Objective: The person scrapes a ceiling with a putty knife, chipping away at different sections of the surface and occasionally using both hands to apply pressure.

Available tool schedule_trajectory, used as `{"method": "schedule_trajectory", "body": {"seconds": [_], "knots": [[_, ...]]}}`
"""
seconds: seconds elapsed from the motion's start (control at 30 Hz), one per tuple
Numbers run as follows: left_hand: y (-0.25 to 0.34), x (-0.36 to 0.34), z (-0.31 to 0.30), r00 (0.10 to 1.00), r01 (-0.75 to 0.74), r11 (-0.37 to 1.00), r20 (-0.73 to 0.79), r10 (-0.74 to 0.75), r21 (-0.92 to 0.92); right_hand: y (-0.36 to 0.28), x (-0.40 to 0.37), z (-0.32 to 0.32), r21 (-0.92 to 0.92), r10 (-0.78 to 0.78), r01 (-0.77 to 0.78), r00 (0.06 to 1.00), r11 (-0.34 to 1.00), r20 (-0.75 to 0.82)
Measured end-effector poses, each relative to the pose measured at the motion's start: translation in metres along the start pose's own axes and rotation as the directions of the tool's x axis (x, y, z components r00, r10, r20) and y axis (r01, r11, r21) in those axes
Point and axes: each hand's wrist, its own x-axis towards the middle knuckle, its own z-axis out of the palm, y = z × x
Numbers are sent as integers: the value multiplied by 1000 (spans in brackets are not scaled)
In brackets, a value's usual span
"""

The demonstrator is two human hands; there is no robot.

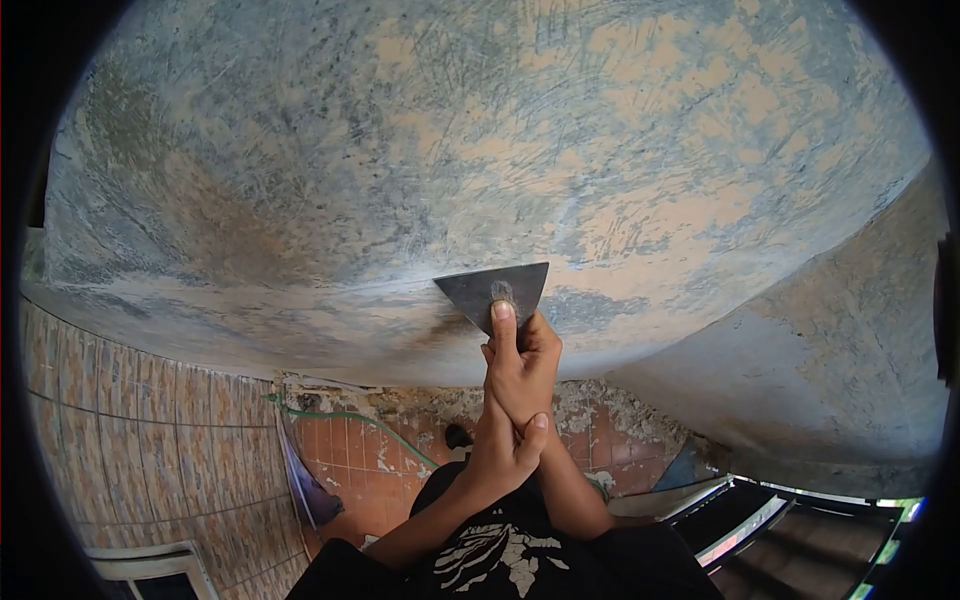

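A wide metal scraper (497, 288) with a flared blade is in my right hand (527, 368). The thumb presses along the blade's base, and the fingers close round the handle, which they hide. The blade's straight edge lies against the patchy wall (640, 190), or so close that I cannot see a gap. My left hand (503, 452) is closed round my right wrist from below, its thumb showing on the near side. Peach-coloured patches and grey, scratched areas cover the wall around the blade.
Flakes of pale debris lie on the red tile floor (350, 450) along the wall's foot. A green hose (390, 432) crosses the tiles. To the left is a stone-patterned tiled wall (150, 430); on the right, another plastered wall (850, 330) and a dark slatted object (800, 545).
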Motion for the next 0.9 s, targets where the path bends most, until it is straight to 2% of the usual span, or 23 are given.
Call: {"method": "schedule_trajectory", "body": {"seconds": [0.23, 0.33, 0.4, 0.5, 0.53, 0.6, 0.63, 0.7, 0.77, 0.9], "knots": [[-7, 0, 1, 998, -23, 998, -55, 25, 53, -1, 0, 1, 32, 24, -25, 999, 999, 35], [-2, -5, 0, 998, 63, 997, -27, -62, 51, -7, 2, 3, 76, 11, -15, 999, 997, 50], [-11, -3, 3, 997, -6, 992, -73, 15, 125, -3, -1, 1, 65, 19, -22, 998, 998, 60], [-8, -4, 3, 995, -13, 991, -92, 26, 132, -4, 2, 5, 73, 10, -15, 998, 997, 67], [-5, -5, 2, 996, -4, 992, -92, 16, 128, -5, 0, 4, 87, 11, -16, 998, 996, 67], [3, -5, -4, 994, 104, 992, -23, -102, 71, -7, 0, 4, 96, 6, -12, 998, 995, 64], [-1, -8, -3, 994, 105, 992, -25, -104, 76, -9, 0, 6, 113, -12, 5, 998, 994, 61], [-8, -4, 0, 995, -35, 987, -88, 49, 158, -10, -2, 7, 104, 5, -12, 998, 994, 68], [-6, -1, -2, 996, -31, 989, -74, 42, 143, -10, -1, 6, 83, 42, -47, 997, 995, 58], [-1, -5, -2, 999, 31, 993, -44, -26, 117, -3, -6, 2, 89, 12, -18, 998, 996, 68]]}}
